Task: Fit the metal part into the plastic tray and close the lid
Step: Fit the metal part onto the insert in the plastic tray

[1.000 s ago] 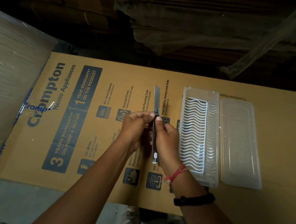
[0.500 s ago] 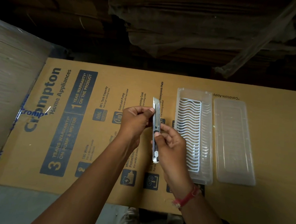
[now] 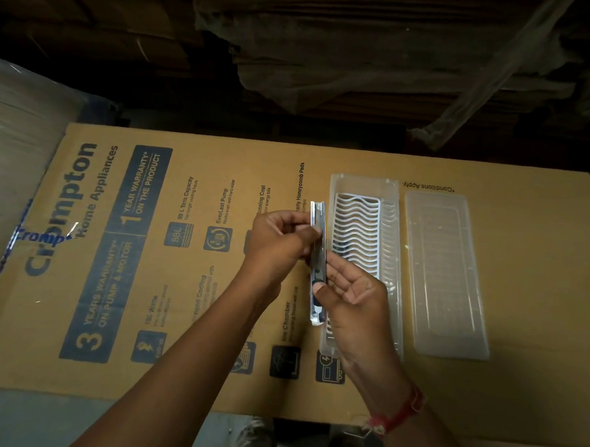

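Observation:
A long, narrow shiny metal part [image 3: 317, 255] is held lengthwise above the cardboard, just left of the tray. My left hand [image 3: 280, 241] pinches its upper half from the left. My right hand [image 3: 353, 294] grips its lower half, thumb on the face and fingers behind. The clear plastic tray [image 3: 393, 249] lies to the right with a white wavy grid insert [image 3: 354, 233] inside it; my right hand covers its near end. The clear lid [image 3: 444, 275] lies flat, apart from the tray, on its right.
Everything rests on a large flattened printed cardboard box [image 3: 148, 250]. A plastic-wrapped carton [image 3: 12, 174] rises at the left. Dark stacked cardboard and a plastic sheet [image 3: 364, 56] sit behind the far edge. The near edge drops to the floor.
The metal part has shifted right, closer to the tray's left wall. My right hand slid down the part and opened its palm toward me; both hands keep hold.

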`<state>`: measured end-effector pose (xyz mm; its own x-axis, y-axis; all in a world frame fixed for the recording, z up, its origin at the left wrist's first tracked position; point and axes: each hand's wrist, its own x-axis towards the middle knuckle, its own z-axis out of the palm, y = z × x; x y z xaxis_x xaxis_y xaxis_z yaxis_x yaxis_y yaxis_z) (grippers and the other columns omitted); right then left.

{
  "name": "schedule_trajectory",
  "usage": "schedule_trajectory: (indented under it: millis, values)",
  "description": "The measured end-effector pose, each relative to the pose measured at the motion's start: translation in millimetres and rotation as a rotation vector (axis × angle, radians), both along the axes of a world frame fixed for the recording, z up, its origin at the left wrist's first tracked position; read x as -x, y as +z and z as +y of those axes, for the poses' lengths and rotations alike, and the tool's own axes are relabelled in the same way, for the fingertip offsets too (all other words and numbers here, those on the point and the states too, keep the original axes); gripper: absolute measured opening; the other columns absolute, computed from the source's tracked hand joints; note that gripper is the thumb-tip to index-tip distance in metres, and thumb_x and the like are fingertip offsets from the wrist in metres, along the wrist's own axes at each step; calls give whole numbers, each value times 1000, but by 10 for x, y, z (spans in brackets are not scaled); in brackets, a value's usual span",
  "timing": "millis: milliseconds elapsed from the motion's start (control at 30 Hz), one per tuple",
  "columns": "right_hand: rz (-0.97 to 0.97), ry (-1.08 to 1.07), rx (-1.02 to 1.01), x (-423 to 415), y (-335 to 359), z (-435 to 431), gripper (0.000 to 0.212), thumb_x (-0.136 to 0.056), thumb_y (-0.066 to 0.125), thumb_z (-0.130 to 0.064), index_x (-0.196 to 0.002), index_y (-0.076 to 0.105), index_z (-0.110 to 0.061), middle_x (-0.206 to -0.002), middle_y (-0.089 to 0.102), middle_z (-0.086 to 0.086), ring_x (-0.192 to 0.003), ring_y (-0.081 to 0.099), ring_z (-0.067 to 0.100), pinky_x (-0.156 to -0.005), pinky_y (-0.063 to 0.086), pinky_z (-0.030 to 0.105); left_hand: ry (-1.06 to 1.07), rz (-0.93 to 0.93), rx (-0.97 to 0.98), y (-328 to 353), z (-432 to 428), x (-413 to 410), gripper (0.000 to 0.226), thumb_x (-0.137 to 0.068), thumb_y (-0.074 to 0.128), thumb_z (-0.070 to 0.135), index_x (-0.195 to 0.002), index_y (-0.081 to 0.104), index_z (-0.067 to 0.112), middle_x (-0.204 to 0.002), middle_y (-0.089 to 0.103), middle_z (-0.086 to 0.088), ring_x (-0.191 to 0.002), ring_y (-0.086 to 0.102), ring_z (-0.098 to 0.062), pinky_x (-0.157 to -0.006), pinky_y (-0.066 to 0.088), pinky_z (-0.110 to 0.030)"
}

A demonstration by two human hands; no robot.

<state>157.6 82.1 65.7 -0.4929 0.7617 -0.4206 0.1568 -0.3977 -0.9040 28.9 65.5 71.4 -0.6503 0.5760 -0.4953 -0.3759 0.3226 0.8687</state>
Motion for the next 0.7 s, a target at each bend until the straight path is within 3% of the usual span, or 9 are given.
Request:
schedule_trajectory:
  millis: [133, 233, 333, 433, 567, 700]
  values:
    - [-9, -48, 10, -101, -26, 27, 50, -83, 54, 20, -126, 59, -4, -106, 72, 1, -100, 70, 10, -89, 56, 27, -191, 49, 40, 49, 40, -92, 31, -80, 57, -18, -81, 70, 10, -65, 71, 0, -49, 63, -2, -50, 51, -20]
    - [-34, -68, -2, -156, -42, 41, 50, -82, 56, 19, -116, 64, -17, -97, 72, -10, -93, 71, 4, -84, 56, 21, -236, 75, 75, 34, 102, -145, 24, -76, 59, -19, -90, 69, -3, -69, 69, -8, -52, 63, -10, -51, 53, -23]
    - [-66, -90, -23, -213, -29, 58, 53, -82, 59, 17, -100, 64, -32, -95, 71, -14, -90, 70, -1, -82, 55, 17, -226, 81, 103, 2, 160, -220, 23, -71, 62, -19, -90, 68, -8, -76, 70, -26, -65, 63, -26, -61, 55, -35]
    - [-70, -92, -37, -283, -38, 104, 49, -83, 59, 15, -108, 63, -28, -95, 70, -13, -89, 69, -4, -80, 54, 14, -214, 63, 113, -14, 212, -289, 28, -65, 67, -12, -92, 68, -11, -92, 69, -40, -70, 64, -30, -69, 59, -52]
    - [-149, -71, -91, -350, -64, 174, 41, -85, 61, 9, -123, 62, -7, -109, 73, 5, -100, 70, 9, -88, 56, 24, -205, 84, 146, -40, 294, -366, 25, -60, 69, -5, -86, 69, -6, -80, 69, -32, -66, 63, -26, -71, 59, -51]
    - [-337, 75, -350, -385, -41, 280, 27, -79, 75, -6, -96, 69, -26, -83, 71, -14, -78, 71, 3, -72, 58, 20, -229, 118, 179, -63, 390, -435, 20, -67, 67, -11, -87, 66, -11, -75, 64, -22, -66, 60, -24, -72, 59, -53]
